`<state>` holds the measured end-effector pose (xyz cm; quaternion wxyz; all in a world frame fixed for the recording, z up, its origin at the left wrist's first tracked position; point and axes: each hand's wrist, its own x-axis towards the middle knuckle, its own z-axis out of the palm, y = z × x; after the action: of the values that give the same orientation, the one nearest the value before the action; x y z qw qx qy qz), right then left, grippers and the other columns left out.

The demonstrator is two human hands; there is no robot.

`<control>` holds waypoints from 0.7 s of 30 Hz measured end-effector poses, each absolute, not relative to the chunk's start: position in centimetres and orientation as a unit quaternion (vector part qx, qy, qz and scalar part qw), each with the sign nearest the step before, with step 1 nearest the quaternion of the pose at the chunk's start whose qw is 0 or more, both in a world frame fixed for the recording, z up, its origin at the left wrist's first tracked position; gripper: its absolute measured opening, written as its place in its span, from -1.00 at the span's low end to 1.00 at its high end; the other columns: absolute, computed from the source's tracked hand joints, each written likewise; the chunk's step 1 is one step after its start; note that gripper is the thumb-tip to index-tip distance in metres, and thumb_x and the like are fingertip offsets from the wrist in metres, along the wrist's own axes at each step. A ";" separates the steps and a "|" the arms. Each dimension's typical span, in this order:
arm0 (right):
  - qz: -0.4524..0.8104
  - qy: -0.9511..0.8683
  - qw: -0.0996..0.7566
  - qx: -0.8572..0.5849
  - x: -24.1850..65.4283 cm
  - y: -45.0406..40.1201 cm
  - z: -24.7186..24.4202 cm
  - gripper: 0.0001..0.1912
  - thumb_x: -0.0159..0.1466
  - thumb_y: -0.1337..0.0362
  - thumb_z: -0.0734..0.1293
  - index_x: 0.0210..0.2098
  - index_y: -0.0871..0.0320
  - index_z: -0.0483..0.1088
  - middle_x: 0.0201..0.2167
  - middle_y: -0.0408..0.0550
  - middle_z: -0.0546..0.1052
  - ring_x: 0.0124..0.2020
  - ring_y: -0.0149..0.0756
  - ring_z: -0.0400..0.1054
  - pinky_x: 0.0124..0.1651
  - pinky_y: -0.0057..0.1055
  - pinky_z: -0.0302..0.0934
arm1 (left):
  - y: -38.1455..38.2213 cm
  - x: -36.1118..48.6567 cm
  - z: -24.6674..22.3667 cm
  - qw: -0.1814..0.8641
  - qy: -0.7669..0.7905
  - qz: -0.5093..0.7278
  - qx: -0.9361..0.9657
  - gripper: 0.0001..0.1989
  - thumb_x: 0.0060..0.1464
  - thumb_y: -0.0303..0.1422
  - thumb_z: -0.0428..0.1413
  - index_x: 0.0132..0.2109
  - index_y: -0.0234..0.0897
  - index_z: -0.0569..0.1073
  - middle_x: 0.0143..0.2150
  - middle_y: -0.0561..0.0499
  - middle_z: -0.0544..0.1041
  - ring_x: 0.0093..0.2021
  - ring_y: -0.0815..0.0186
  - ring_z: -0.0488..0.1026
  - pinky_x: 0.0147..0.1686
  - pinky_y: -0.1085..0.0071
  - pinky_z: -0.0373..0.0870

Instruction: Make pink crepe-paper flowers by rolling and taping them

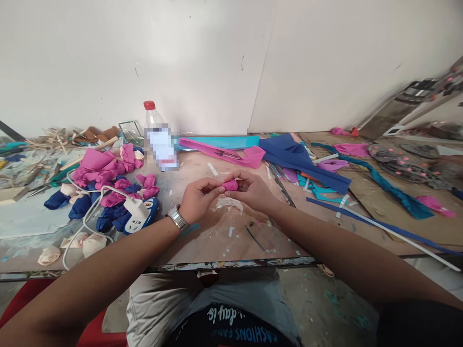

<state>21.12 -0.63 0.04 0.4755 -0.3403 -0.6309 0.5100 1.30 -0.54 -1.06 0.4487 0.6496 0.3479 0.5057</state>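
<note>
Between my two hands, just above the table's middle, is a small rolled piece of bright pink crepe-like material [230, 185]. My left hand [201, 196], with a metal watch on its wrist, pinches the left end of the roll between thumb and fingers. My right hand [249, 192] grips the right end, its fingertips curled over the top. Beyond the hands lies a flat pink strip [224, 152] with scissors-like metal handles on it. To the left is a heap of pink rolled pieces [97, 166] mixed with dark blue ones [79, 206].
A phone [163, 148] leans on a red-capped bottle [149, 105]. A power strip [139, 220] with a white plug and cable sits left of my forearm. Blue sheet material [289, 154], a teal twisted strip [383, 180] and a white rod [401, 236] lie to the right.
</note>
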 end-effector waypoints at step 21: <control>0.419 -0.672 0.470 -0.389 20.7 -1.1 0.4 -0.65 0.13 0.11 0.56 -0.19 0.12 0.47 -0.32 -0.12 0.50 -0.33 -0.36 0.39 -0.25 -0.40 0.35 | -0.5 1.6 -1.3 0.553 0.326 0.501 0.581 -0.64 -0.07 -0.21 0.44 -0.18 -0.32 0.59 -0.29 -0.07 0.69 -0.28 0.24 0.63 -0.21 0.33 0.54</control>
<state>20.67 -1.14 0.43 0.4704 -0.3885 -0.6724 0.4191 1.56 -0.53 -1.25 0.5534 0.5806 0.3256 0.5006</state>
